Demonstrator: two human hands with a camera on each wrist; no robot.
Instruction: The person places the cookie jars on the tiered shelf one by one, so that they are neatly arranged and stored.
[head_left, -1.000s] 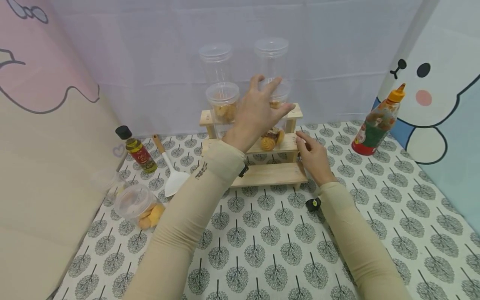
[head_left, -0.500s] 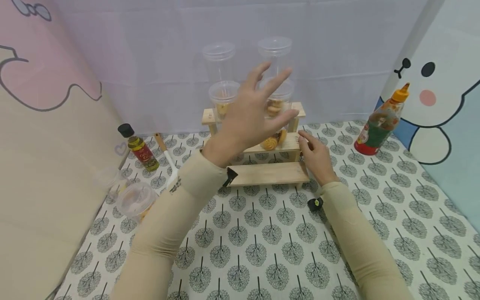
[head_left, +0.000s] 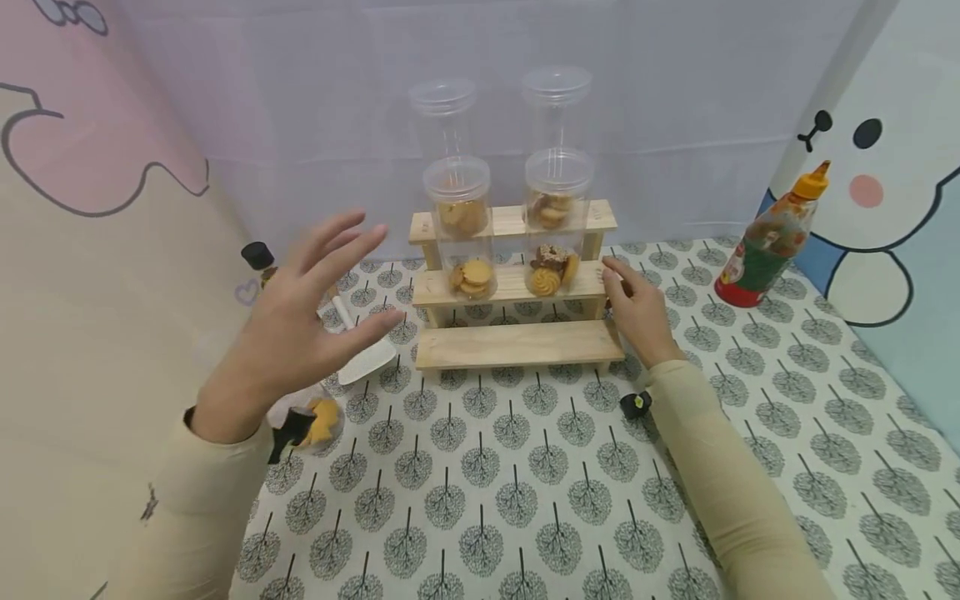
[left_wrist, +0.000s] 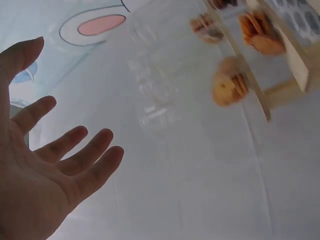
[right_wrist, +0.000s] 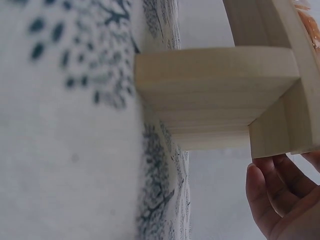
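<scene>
A three-tier wooden shelf rack (head_left: 517, 346) stands in the middle of the table. On its middle step are two clear lidded jars of cookies, the left jar (head_left: 459, 237) and the right jar (head_left: 557, 229). Two more clear jars stand on the top step behind them, among them the back right jar (head_left: 557, 112). My left hand (head_left: 292, 321) hangs in the air left of the rack, fingers spread and holding nothing. My right hand (head_left: 639, 315) grips the rack's right end at the middle step; its fingertips touch the wooden upright (right_wrist: 270, 140) in the right wrist view.
Behind my left wrist lies a clear jar of yellow cookies (head_left: 322, 421), partly hidden. A white spatula (head_left: 367, 362) and a black-capped bottle (head_left: 257, 255) are at left. A sauce bottle (head_left: 772, 242) stands at right, on the tree-print cloth (head_left: 510, 500).
My left hand has moved left and down, away from the jars, leaving them in full view. My right hand stays at the rack's right end.
</scene>
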